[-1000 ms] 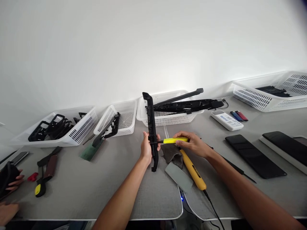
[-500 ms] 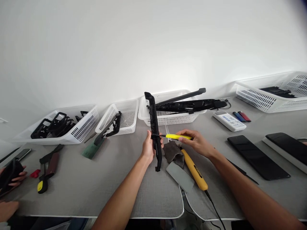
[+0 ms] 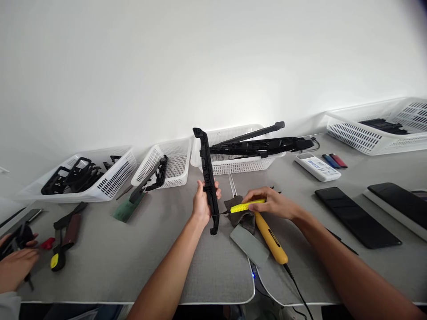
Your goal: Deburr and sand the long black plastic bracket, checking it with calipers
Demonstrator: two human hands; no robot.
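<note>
My left hand [image 3: 201,203] is wrapped round a long, narrow black plastic part [image 3: 207,171], holding it nearly upright above the table. Ribs and clips show along the part's inner face. Between the fingers of my right hand [image 3: 271,202] is a yellow-handled craft knife [image 3: 245,206], its thin dark tip pointing left. That tip is at the lower section of the part, below my left hand; I cannot tell whether it touches. Beneath the knife lie a crumpled dark cloth [image 3: 245,220], a grey flat block [image 3: 249,246] and a yellow corded tool [image 3: 271,240].
White baskets [image 3: 242,167] with black parts line the wall, one holding long strips [image 3: 260,146]. At right are a white device [image 3: 317,167], two lighters [image 3: 334,161] and a black phone-like slab [image 3: 358,218]. Another person's hand [image 3: 18,266] works at far left, near a brown-handled tool [image 3: 71,229].
The knife has moved down along the black part, from beside my left fingers to below them. The part has shifted slightly left. The other person's hand has come further into view.
</note>
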